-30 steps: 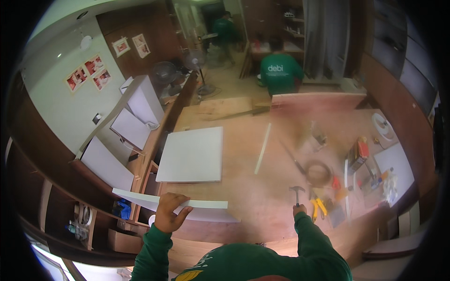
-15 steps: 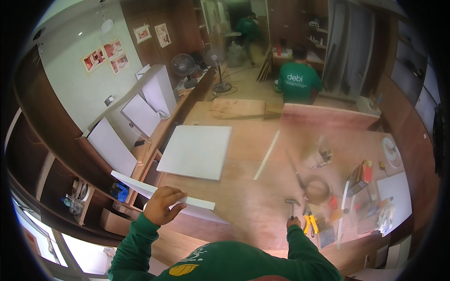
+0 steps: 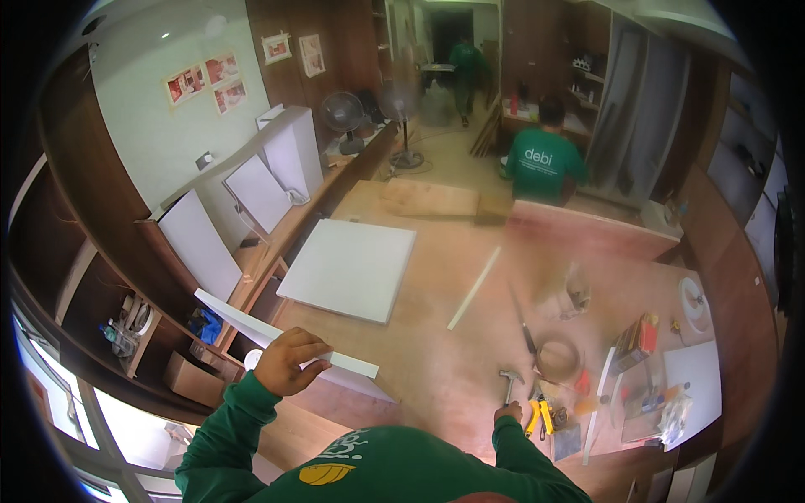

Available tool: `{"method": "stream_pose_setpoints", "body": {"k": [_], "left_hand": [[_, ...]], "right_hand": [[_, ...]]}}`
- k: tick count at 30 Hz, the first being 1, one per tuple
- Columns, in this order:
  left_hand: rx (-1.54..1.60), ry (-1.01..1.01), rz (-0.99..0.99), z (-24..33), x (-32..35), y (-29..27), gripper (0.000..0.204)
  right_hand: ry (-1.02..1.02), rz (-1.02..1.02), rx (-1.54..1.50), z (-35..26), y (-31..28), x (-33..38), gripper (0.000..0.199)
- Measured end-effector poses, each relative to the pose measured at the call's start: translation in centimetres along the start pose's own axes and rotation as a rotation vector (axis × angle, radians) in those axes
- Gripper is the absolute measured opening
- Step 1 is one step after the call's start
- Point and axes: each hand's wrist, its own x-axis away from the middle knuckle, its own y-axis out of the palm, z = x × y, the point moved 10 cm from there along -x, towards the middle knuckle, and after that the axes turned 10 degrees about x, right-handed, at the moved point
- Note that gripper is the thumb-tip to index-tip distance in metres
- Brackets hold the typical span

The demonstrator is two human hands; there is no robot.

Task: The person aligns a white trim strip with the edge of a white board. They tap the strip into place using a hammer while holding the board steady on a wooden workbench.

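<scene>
My left hand (image 3: 291, 362) is closed over the top edge of a white panel (image 3: 355, 366), which stands on edge at the near left of the wooden worktable (image 3: 436, 356). In my right hand (image 3: 507, 411) is a claw hammer (image 3: 510, 376), its head pointing away from me just above or on the tabletop; I cannot tell which. Right beside that hand lie yellow-handled pliers (image 3: 540, 417) and a flat grey piece (image 3: 568, 442). Farther in, another white panel (image 3: 348, 270) lies flat on the table.
A roll of edging strip (image 3: 558, 359), a thin white strip (image 3: 475, 287), a red box (image 3: 635, 342) and plastic bags (image 3: 676, 417) lie on the table. A reddish board (image 3: 587, 228) stands along its far edge. Beyond are a person in green (image 3: 545, 163), another person (image 3: 466, 71) and fans (image 3: 344, 113).
The whole view has shifted slightly. Both hands keep their holds on the panel and hammer, with little movement against the table. The farthest person stands more upright.
</scene>
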Motion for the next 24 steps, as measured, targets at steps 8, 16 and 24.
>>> {"method": "stream_pose_setpoints", "body": {"k": [8,16,24], "left_hand": [[-0.02,0.064,0.046,0.4,-0.1,0.4,0.03],[-0.064,0.069,-0.019,0.9,1.4,0.8,0.036],[0.244,0.116,0.011,-2.5,0.7,1.9,0.028]], "right_hand": [[-0.437,0.03,-0.179,-2.6,5.3,4.6,0.02],[-0.604,-0.187,-0.201,-6.3,7.6,10.9,0.018],[-0.64,-0.247,-0.388,-4.2,12.2,5.8,0.018]]}}
